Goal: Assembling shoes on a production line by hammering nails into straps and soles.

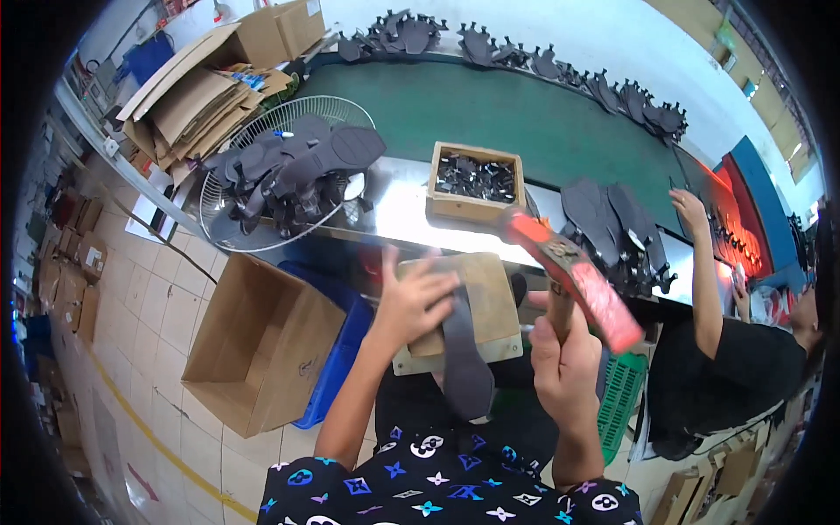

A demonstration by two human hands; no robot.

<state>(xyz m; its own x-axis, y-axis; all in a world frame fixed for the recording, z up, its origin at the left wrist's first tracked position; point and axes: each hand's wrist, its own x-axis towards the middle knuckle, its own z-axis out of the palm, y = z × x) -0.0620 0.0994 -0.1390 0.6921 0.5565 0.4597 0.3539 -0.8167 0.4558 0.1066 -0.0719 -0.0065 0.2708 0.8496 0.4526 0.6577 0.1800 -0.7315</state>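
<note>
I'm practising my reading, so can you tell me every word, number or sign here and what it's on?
Cardboard box: small dark print, too small to read.
Hammer: marks on its head, too blurred to read.
Black shirt: star-like and letter-like shapes, which I won't copy out.
Tiled floor: a red arrow-like mark, with no words I can read.

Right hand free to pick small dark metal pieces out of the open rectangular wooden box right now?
Probably not: the right hand is closed around a hammer with a red head. The wooden box is uncovered, so an empty hand could likely reach in.
</note>
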